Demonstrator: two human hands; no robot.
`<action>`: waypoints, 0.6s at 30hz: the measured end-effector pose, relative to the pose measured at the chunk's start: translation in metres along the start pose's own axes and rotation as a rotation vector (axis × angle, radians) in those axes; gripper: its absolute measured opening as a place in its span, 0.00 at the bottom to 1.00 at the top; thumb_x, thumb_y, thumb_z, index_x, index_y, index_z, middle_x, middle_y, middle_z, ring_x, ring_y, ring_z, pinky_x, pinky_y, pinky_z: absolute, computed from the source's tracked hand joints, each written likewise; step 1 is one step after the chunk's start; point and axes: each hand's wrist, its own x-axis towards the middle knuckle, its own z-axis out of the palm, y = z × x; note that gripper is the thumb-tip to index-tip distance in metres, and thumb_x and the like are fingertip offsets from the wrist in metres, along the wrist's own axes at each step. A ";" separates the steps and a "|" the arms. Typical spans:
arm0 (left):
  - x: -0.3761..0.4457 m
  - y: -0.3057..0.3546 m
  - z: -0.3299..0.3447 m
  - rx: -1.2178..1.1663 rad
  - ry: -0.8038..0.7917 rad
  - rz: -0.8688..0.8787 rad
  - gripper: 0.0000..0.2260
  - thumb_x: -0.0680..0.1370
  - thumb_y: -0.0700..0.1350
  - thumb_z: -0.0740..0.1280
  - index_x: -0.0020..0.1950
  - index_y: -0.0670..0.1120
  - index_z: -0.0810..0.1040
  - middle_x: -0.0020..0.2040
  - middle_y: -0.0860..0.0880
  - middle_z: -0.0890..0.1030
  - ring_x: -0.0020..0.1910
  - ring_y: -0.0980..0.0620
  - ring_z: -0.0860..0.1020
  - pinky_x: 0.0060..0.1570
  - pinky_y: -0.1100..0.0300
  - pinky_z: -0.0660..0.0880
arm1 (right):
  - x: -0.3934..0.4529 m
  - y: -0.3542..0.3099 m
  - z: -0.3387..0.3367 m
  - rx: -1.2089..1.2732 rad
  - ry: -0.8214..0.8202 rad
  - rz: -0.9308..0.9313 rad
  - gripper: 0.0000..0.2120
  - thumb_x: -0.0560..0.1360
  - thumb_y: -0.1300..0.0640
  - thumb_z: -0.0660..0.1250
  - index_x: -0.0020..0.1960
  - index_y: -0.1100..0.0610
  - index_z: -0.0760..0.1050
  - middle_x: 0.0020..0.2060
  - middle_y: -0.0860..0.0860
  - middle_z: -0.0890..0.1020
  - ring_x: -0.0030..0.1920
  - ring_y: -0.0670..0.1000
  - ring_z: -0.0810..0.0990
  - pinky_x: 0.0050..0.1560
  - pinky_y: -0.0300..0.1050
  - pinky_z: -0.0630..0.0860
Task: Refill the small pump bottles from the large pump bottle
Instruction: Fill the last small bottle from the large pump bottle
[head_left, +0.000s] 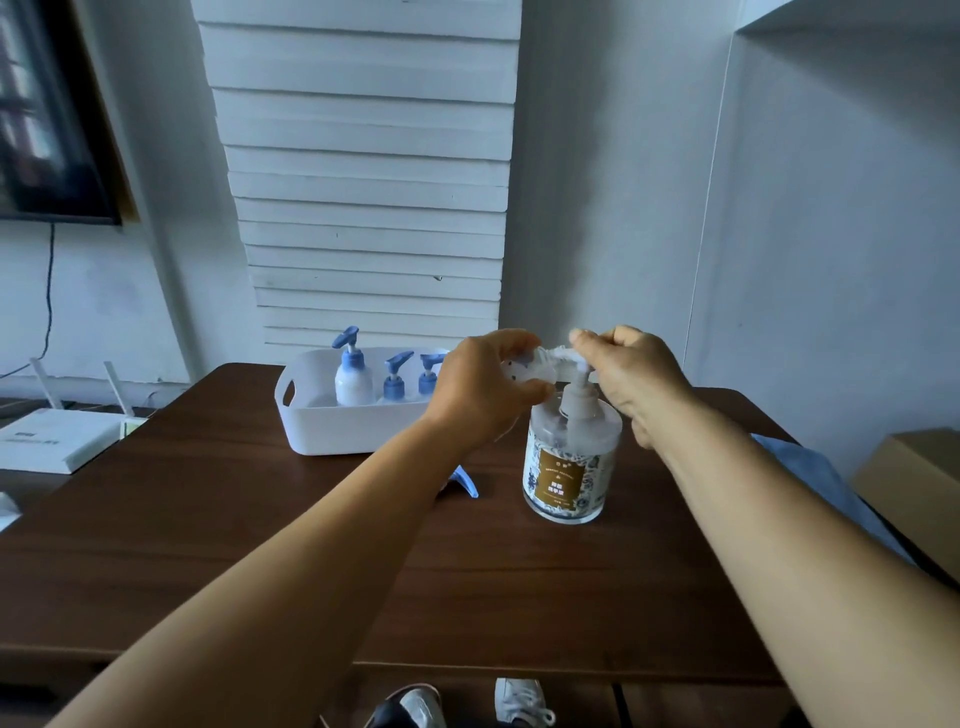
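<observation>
Clear large pump bottle (570, 457) upright, left hand (480, 387) grasping small bottle (524, 366) — right hand (631, 376) pressing pump head (569, 356).

Big clear pump bottle (570, 457) standing up on brown table, brown label facing front. Three small bottles (354, 382) with blue pumps (one white, taller) standing in white tub behind.

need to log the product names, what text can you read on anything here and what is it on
Nothing can be quoted with confidence.
Brown label on the large clear pump bottle: pale lines of print, seemingly Chinese characters, too blurred to read.
White flat box at the table's left edge: dark marks on top, too small to read.
Small white bottles with blue pumps in the white plastic basket: no print visible.
</observation>
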 end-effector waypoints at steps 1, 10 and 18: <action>0.001 0.002 -0.001 0.007 0.002 0.012 0.20 0.69 0.45 0.75 0.61 0.50 0.77 0.51 0.55 0.80 0.47 0.57 0.77 0.47 0.68 0.68 | 0.001 -0.003 -0.003 -0.012 -0.010 -0.013 0.15 0.77 0.48 0.64 0.36 0.55 0.69 0.33 0.49 0.75 0.35 0.45 0.72 0.32 0.39 0.67; -0.002 -0.003 0.003 -0.012 -0.004 -0.011 0.21 0.69 0.45 0.75 0.62 0.50 0.77 0.51 0.57 0.80 0.48 0.58 0.76 0.47 0.69 0.67 | -0.002 0.010 0.009 0.019 0.055 0.012 0.14 0.76 0.47 0.64 0.37 0.55 0.70 0.33 0.49 0.76 0.38 0.49 0.74 0.34 0.41 0.68; 0.000 -0.004 0.006 -0.010 -0.002 -0.004 0.21 0.68 0.44 0.75 0.60 0.50 0.78 0.50 0.56 0.81 0.46 0.58 0.77 0.43 0.72 0.66 | -0.005 0.019 0.014 0.117 0.088 0.024 0.15 0.75 0.47 0.65 0.36 0.55 0.71 0.33 0.49 0.77 0.37 0.50 0.74 0.32 0.41 0.68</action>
